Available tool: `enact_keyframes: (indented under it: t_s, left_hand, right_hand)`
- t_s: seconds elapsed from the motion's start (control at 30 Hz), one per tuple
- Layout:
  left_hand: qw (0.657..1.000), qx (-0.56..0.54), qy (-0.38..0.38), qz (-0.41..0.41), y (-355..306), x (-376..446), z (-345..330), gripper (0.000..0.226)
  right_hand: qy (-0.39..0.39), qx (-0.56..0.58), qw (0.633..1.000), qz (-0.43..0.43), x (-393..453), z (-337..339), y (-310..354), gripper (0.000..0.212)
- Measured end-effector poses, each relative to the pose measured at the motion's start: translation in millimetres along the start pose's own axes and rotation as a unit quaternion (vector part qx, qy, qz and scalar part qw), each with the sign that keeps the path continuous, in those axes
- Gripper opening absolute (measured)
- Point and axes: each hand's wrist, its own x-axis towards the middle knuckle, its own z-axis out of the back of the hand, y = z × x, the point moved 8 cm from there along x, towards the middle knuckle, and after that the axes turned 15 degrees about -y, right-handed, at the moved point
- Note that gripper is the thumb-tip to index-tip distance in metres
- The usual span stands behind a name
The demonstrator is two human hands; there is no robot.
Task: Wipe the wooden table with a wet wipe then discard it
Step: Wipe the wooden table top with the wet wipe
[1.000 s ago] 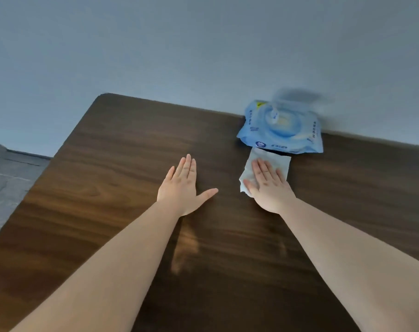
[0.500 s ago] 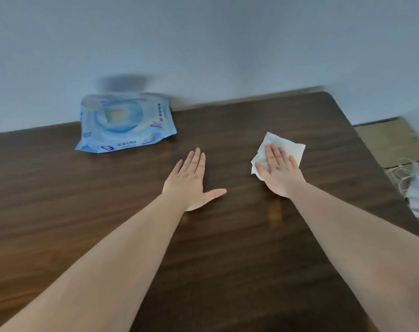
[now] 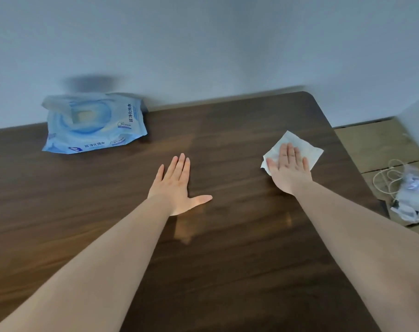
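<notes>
A blue pack of wipes (image 3: 93,124) lies against the wall, well beyond and left of the left hand's fingertips. On the floor to the right of the right hand sit a cardboard box (image 3: 381,149) and a tangle of white cord (image 3: 387,180). The table (image 3: 227,259) has bare wood between the two hands; its right edge and rounded far corner lie near the right hand. The left hand (image 3: 177,190) rests flat, fingers together, thumb out, holding nothing. The right hand (image 3: 288,171) presses flat, fingers extended, on the wet wipe (image 3: 304,147), which spreads out past its fingertips.
</notes>
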Motion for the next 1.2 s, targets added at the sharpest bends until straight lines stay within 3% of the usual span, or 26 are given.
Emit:
enact_keyframes:
  t_s: [0.2,0.47,0.63,0.73,1.2]
  left_hand:
    - [0.995,-0.07,-0.045,0.061,41,-41,10,0.092]
    - [0.966,-0.038,-0.102,0.234,231,-173,20,0.093]
    - [0.928,-0.003,-0.046,0.369,347,-300,-7,0.108]
    - [0.902,-0.046,-0.023,0.428,390,-362,-30,0.12]
    - [0.909,-0.082,-0.097,0.396,409,-374,-53,0.113]
  right_hand:
    - [0.029,-0.009,0.995,0.095,-43,-14,85,0.066]
    - [0.042,-0.028,0.946,0.321,-139,-53,299,0.065]
    - [0.052,-0.036,0.899,0.434,-210,-78,436,0.064]
    - [0.047,-0.042,0.88,0.472,-242,-93,503,0.065]
    - [0.033,-0.058,0.797,0.6,-342,-127,714,0.066]
